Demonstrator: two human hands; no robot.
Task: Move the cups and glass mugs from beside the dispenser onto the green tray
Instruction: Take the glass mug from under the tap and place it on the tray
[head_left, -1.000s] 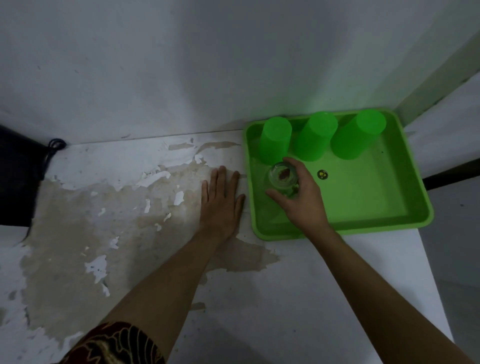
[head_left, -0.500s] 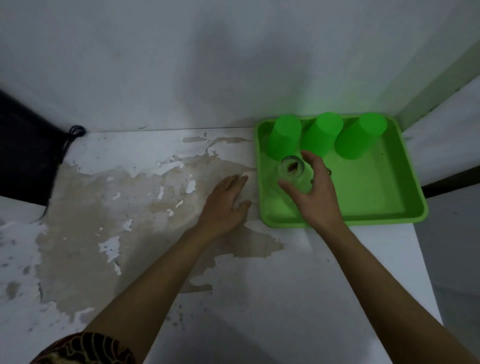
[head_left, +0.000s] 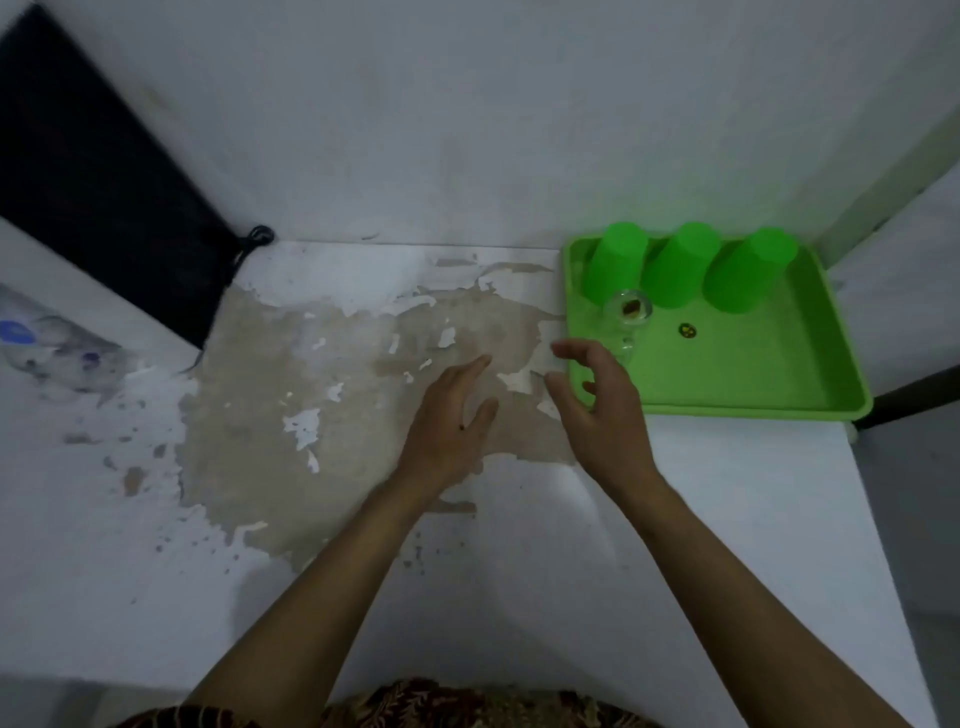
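A person's two bare hands hover over a white counter (head_left: 727, 519) whose paint has peeled away in a broad brown patch. The right hand (head_left: 602, 410) hangs at the near left corner of the green tray (head_left: 753, 405), its grip apart and empty — fingers curled loosely, thumb spread, touching nothing that can be seen. The left hand (head_left: 452, 421) lies just beside it over the peeled patch, fingers extended and relaxed, grip likewise apart and holding nothing.

On the tray, three green cups stand upside down in a row along the far wall: the left cup (head_left: 615, 267), the middle cup (head_left: 680, 265) and the right cup (head_left: 748, 270). A clear glass mug (head_left: 629, 312) stands in front of the left cup, near the tray's left side and apart from the right hand's fingertips — something small and brown shows through its mouth. A small dark round mark (head_left: 687, 330) sits on the tray floor beside it.

At far left, blurred clear glassware (head_left: 52, 348) rests on the counter below a dark panel (head_left: 93, 182) with a black cord (head_left: 254, 239) coiled at its corner.
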